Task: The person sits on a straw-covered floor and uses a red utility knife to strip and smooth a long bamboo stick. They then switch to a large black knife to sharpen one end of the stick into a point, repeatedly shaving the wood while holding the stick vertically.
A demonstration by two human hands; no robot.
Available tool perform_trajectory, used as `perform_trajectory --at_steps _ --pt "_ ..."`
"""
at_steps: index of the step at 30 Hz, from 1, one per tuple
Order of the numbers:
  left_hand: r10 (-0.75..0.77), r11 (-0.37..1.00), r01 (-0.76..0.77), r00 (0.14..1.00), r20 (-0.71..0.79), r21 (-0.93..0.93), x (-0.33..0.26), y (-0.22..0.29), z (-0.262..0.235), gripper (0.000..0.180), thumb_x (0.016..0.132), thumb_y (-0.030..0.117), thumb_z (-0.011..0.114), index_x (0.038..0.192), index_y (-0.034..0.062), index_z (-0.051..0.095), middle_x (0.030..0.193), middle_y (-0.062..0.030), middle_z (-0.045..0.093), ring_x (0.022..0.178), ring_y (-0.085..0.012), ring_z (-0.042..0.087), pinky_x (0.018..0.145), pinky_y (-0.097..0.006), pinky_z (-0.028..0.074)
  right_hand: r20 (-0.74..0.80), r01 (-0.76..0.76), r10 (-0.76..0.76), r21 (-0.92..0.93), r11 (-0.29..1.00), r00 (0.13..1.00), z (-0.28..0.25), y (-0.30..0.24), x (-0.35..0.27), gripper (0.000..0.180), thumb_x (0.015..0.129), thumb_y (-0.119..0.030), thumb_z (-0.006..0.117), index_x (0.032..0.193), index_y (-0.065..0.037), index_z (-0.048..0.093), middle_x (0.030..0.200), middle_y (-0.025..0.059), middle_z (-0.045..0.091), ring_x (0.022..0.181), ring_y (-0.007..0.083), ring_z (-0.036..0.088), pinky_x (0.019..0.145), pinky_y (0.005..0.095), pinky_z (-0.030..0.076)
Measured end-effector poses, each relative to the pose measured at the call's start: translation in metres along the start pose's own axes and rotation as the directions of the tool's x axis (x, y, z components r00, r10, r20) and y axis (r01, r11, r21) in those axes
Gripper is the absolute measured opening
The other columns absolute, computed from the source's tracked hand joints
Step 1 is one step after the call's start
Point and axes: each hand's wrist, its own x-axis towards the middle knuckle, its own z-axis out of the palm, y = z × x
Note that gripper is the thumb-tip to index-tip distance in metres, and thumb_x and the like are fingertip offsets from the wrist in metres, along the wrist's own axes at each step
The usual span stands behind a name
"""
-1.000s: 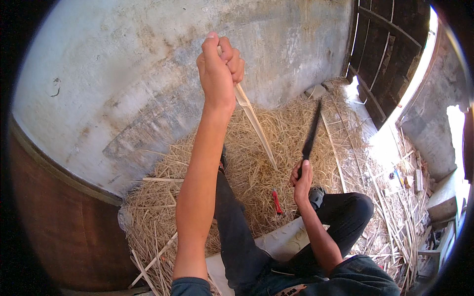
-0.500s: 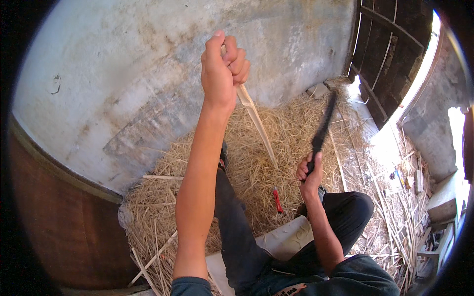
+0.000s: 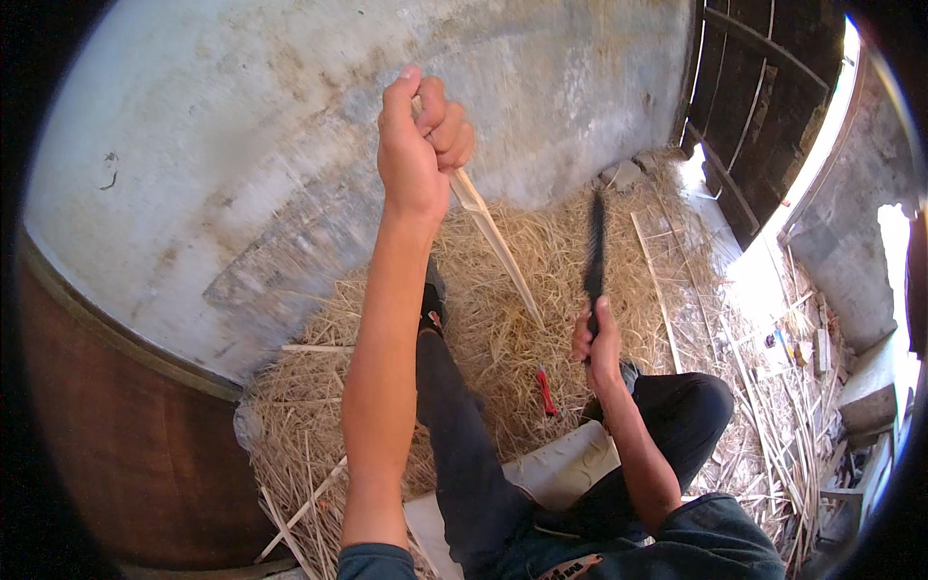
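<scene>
My left hand (image 3: pixel 418 150) is raised and closed round the top of a pale split wood or bamboo stick (image 3: pixel 498 244). The stick slants down to the right, its lower end against the straw. Lower on the right, my right hand (image 3: pixel 603 346) grips the handle of a long black-bladed knife (image 3: pixel 595 242). The blade points up and away from me, to the right of the stick and apart from it. A small red-handled tool (image 3: pixel 547 394) lies on the straw between my legs.
Straw and shavings (image 3: pixel 570 261) cover the floor. A stained wall (image 3: pixel 290 145) rises ahead, and a brown panel (image 3: pixel 126 416) stands at left. Long thin strips (image 3: pixel 773 454) lie scattered at right, near a dark wooden door (image 3: pixel 764 106). A pale seat (image 3: pixel 565 469) shows between my legs.
The knife has swung left toward the stick and now stands more upright. My left hand has shifted slightly left, still holding the stick.
</scene>
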Motion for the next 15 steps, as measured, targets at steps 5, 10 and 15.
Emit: perform_trajectory --at_steps 5,10,15 --pt "-0.002 1.0 0.002 1.0 0.021 -0.003 0.001 -0.002 0.008 0.052 0.106 0.041 0.042 0.062 0.0193 0.025 0.05 0.0052 0.018 0.047 -0.0097 0.012 0.047 -0.031 0.014 -0.171 0.338 -0.43 -0.395 0.854 0.886 -0.03 0.087 0.013 0.044 0.109 -0.046 0.038 0.083 -0.013 0.049 0.058 -0.0029 0.038 0.043 0.0112 0.034 0.041 0.0278 0.027" --pt "0.007 1.0 -0.007 1.0 0.006 -0.004 -0.001 -0.001 0.001 0.052 0.106 0.041 0.042 0.062 0.0191 0.025 0.05 0.0056 0.019 0.046 -0.0095 0.011 0.047 -0.031 0.014 -0.076 -0.65 0.65 0.018 0.759 0.756 -0.106 0.153 0.023 0.042 0.108 -0.049 0.041 0.085 -0.015 0.05 0.054 -0.0043 0.033 0.04 0.0124 0.028 0.039 0.0316 0.025" --pt "0.005 0.999 -0.006 1.0 -0.009 -0.033 0.0 0.001 -0.003 0.053 0.106 0.041 0.042 0.061 0.0193 0.025 0.049 0.0058 0.02 0.046 -0.0092 0.011 0.047 -0.031 0.014 0.04 -0.51 0.51 0.145 0.848 0.859 -0.06 0.067 0.016 0.038 0.109 -0.05 0.041 0.095 -0.016 0.049 0.059 -0.0046 0.037 0.044 0.0096 0.033 0.041 0.0262 0.028"
